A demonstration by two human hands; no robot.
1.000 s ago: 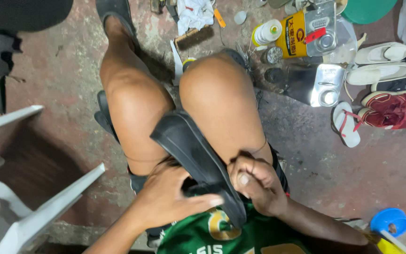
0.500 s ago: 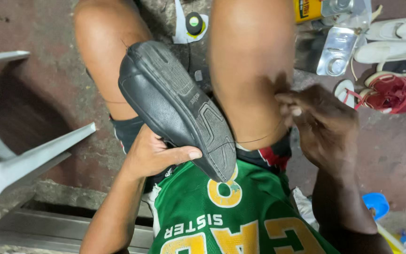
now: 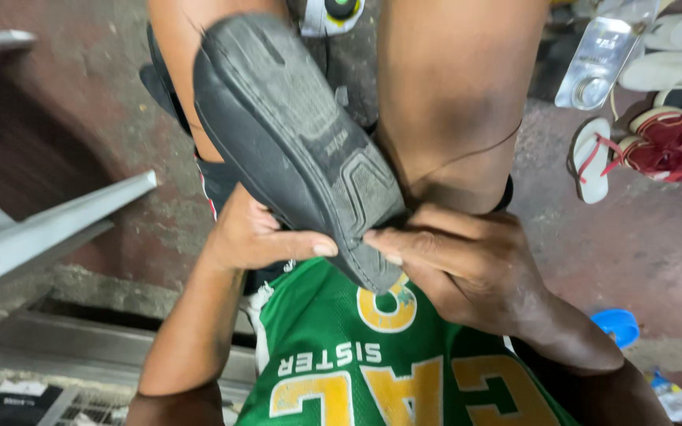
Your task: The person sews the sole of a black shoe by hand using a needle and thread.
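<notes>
A black shoe lies sole-up across my lap, between my bare knees, its heel end pointing toward my green and yellow shirt. My left hand grips the shoe from underneath, thumb pressed on the sole near the heel. My right hand holds the heel end from the right, fingers curled against the sole's edge. The shoe's upper is hidden below the sole.
A white plastic chair stands at the left. On the concrete floor at the right lie a clear plastic bottle, a white and red flip-flop, red sandals and a blue lid. A metal grate edge runs at lower left.
The shoe was turned sole-up and drawn closer. My right hand moved from my knee onto the shoe's heel end. The view tilted further down.
</notes>
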